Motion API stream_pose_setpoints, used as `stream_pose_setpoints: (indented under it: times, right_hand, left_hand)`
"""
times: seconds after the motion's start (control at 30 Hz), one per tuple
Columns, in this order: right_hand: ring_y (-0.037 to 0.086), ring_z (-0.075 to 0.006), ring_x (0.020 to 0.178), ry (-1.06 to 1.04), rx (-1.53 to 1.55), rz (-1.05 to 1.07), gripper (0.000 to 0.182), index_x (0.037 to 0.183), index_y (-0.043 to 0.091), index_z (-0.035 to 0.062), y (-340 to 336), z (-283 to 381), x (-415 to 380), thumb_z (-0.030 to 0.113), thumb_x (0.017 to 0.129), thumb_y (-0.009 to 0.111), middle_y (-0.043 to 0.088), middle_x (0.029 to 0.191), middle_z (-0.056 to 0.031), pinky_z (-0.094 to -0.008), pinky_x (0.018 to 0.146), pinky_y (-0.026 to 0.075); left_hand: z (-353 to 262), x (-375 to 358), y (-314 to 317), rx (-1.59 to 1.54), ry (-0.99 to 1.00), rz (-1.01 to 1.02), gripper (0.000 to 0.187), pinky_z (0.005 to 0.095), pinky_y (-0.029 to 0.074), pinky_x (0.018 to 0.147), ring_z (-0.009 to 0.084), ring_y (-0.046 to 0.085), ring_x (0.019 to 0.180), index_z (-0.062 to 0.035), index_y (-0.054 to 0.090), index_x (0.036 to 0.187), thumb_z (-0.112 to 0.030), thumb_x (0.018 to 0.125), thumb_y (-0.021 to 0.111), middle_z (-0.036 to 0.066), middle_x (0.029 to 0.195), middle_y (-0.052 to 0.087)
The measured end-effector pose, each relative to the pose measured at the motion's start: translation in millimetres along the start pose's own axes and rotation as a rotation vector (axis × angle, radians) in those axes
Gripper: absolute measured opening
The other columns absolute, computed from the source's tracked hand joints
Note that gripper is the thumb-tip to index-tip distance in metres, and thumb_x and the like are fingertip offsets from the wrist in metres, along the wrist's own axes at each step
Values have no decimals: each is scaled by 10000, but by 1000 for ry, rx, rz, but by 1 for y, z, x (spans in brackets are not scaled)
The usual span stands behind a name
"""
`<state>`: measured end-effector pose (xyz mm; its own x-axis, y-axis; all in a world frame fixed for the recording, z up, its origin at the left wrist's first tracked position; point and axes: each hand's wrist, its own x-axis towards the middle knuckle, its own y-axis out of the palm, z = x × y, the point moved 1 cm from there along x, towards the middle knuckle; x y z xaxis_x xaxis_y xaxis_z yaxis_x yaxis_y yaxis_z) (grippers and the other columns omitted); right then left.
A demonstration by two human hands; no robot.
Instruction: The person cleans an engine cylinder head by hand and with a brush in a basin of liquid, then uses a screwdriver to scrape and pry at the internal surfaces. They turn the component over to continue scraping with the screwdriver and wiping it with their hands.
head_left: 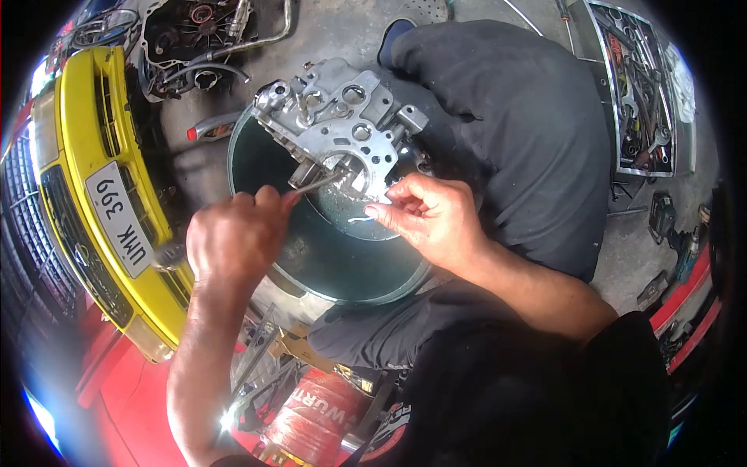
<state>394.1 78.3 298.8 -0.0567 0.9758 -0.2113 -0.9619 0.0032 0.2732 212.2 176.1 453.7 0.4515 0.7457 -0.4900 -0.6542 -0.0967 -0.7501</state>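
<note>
Casting [342, 124], a holed aluminium plate, rests tilted on the far rim of a round basin [257, 156] holding shallow liquid. Left hand [233, 241] is closed around a thin tool [315, 184] touching the casting; right hand [428, 214] pinches a small clip [359, 220] above the basin.

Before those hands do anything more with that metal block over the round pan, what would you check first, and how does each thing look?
1. Left hand has firm hold of the thin metal tool: ok, fingers are closed round it.
2. Tool tip meets the aluminium casting: ok, it reaches the lower edge.
3. Right hand pinches a small pale piece: ok, though what the piece is, cannot tell.
4. Casting sits over the dark round pan: ok, but how it is supported, cannot tell.
5. Liquid in the pan: cannot tell.
6. Tool tray lies close: ok, on the floor at the right.
</note>
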Motion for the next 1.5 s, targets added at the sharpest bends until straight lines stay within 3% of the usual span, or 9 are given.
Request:
stream_pose_setpoints:
  times: [0.03, 0.27, 0.43, 0.53, 0.93, 1.03, 1.13, 1.2, 1.5]
  right_hand:
    - [658, -48, 686, -9, 8, -11, 218, 891, 662, -49, -1, 3, 1, 59, 861, 850, 700, 745, -73, -220, 579, 517]
    - [671, -56, 691, 21, -29, -12, 223, 890, 662, -39, 0, 4, -1, 58, 851, 859, 698, 725, -66, -236, 585, 527]
    - [689, -158, 608, 22, -44, -37, 283, 863, 651, 16, 2, 2, -1, 189, 848, 875, 708, 727, -106, -303, 559, 521]
    - [646, -39, 670, -33, -34, -44, 246, 900, 664, -26, -1, 7, 1, 91, 845, 873, 705, 740, -59, -227, 600, 516]
    - [673, -87, 691, 40, 89, -8, 258, 925, 675, -6, -3, 8, 6, 59, 800, 891, 723, 844, -70, -232, 585, 520]
    - [706, -164, 910, -303, -416, -8, 252, 1065, 699, 84, -19, 16, 2, 203, 879, 821, 711, 1053, -62, -328, 730, 569]
    - [687, -221, 987, -738, -510, 44, 336, 1206, 700, 133, -5, 36, -11, 204, 888, 780, 692, 1180, -79, -441, 895, 545]
    - [636, -240, 1117, -855, -538, 141, 441, 1408, 588, 159, 24, 38, -33, 216, 973, 632, 630, 1238, -78, -534, 1111, 448]
    - [625, -254, 994, -759, -298, 343, 576, 1457, 473, 37, 41, 26, -22, 163, 915, 621, 597, 1005, -73, -523, 1193, 372]
  left_hand:
    - [2, -10, 16, 66, 16, 207, 363, 439, 520, 491, 276, 659, 556, -133, 588, 763, -422, 958, 693, 53, 608, 605]
    - [6, -31, 4, -122, -85, -152, 383, 413, 491, 489, 280, 619, 536, -135, 545, 721, -392, 949, 715, 68, 596, 575]
    - [-6, -3, -7, -267, -79, -72, 414, 445, 486, 485, 328, 620, 511, -111, 554, 741, -417, 1004, 645, 73, 579, 582]
    - [-6, 5, -6, -283, -46, -12, 413, 452, 490, 481, 333, 625, 519, -110, 568, 760, -432, 1012, 625, 77, 589, 594]
    - [-4, 11, -15, -208, 35, 0, 389, 428, 500, 474, 313, 649, 535, -112, 555, 751, -395, 997, 658, 78, 587, 589]
    - [-20, -9, -16, -374, -104, 239, 359, 448, 502, 485, 337, 648, 534, -112, 544, 776, -362, 1016, 636, 99, 605, 610]
    - [-53, -47, -28, -603, -205, 247, 202, 463, 501, 489, 370, 643, 538, -77, 537, 855, -194, 978, 648, 137, 610, 603]
    - [-68, -77, -35, -758, -198, 237, 111, 466, 515, 505, 393, 649, 570, -46, 553, 889, -116, 939, 623, 173, 644, 611]
    - [-82, -83, -40, -927, -342, 373, 47, 522, 522, 573, 472, 670, 693, -3, 595, 937, -37, 916, 569, 242, 747, 647]
